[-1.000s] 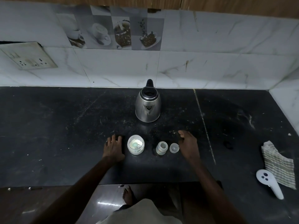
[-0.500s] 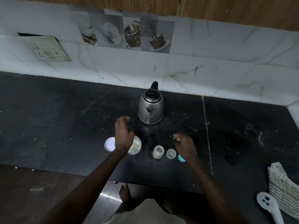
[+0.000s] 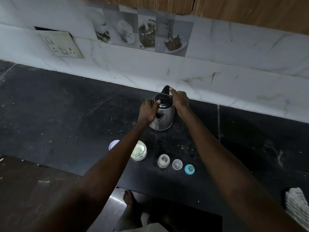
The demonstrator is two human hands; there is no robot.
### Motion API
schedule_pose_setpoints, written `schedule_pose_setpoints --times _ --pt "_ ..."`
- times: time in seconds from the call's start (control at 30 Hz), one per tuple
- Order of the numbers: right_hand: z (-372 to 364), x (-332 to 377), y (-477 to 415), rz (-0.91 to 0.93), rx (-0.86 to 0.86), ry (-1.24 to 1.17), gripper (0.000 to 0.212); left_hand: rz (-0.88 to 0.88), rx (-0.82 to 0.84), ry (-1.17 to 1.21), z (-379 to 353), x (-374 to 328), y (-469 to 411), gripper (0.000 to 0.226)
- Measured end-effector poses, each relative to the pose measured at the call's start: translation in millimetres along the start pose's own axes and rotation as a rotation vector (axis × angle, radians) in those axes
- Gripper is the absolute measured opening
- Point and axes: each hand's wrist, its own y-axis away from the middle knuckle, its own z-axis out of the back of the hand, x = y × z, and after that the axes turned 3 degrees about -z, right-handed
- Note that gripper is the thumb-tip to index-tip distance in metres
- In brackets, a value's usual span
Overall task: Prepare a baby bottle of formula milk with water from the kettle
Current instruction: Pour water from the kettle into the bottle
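Left hand [image 3: 148,111] grips the steel kettle [image 3: 163,118] at its lid rim, thumb on top; right hand [image 3: 180,101], fingers straight, touches its handle [image 3: 165,90].

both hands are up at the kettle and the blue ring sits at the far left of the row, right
Not quite. In the head view the blue ring sits at the far right of the row, just past the clear cap. The rest holds: the left hand and right hand are both up at the kettle.
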Motion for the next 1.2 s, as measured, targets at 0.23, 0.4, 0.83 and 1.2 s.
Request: schedule_pose_setpoints --times 0.23,0.4,0.83,1.2 --pt "-21.1 14.0 -25.2 -0.160 0.144 -0.221 0.039 0.379 0.276 0.498 12.5 -0.7 -24.3 0.022" --pt "-27.5 15.3 -30.0 -0.212 0.162 -0.261 0.028 0.560 0.517 0.687 15.0 16.5 -41.7 0.054" --pt "-21.0 -22.7 -10.2 -0.196 0.030 -0.353 0.049 0.467 0.507 0.614 5.2 29.0 -18.4 0.056" --pt "-5.4 -47.3 24.4 -0.096 -0.072 -0.382 0.052 0.330 0.608 0.665 3.4 23.2 25.5 0.047"
